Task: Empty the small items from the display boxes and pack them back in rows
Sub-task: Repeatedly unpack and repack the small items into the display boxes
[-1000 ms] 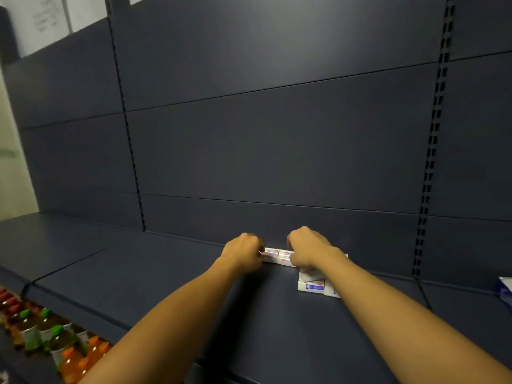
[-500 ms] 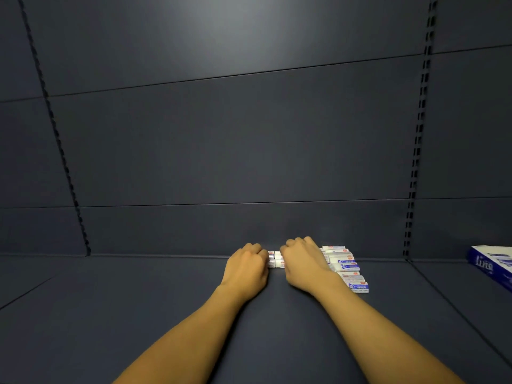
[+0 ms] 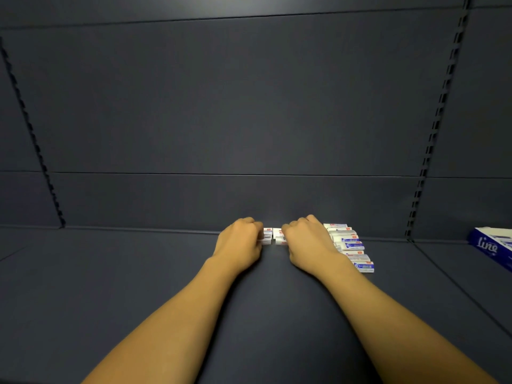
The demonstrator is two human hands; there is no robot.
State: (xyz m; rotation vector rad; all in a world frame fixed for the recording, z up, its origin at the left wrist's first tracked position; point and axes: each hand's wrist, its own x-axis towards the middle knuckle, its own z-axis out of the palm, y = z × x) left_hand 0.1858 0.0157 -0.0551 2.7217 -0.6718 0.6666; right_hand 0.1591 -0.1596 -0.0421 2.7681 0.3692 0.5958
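Note:
Small white erasers with blue and red print lie on a dark shelf (image 3: 138, 286) near its back wall. My left hand (image 3: 240, 243) has its fingers curled round a small stack of erasers (image 3: 267, 236). My right hand (image 3: 306, 243) grips another small stack (image 3: 278, 236) just to the right of it. A narrow gap separates the two stacks. To the right of my right hand, a row of more erasers (image 3: 350, 246) runs from the back wall toward me.
A blue and white display box (image 3: 491, 246) with printed lettering stands at the far right of the shelf. Slotted uprights (image 3: 432, 139) run up the dark back panel on both sides.
The view has swung right, away from the bottles at lower left, and centred on the shelf. Both hands stay on the erasers, and the two stacks have drawn slightly apart.

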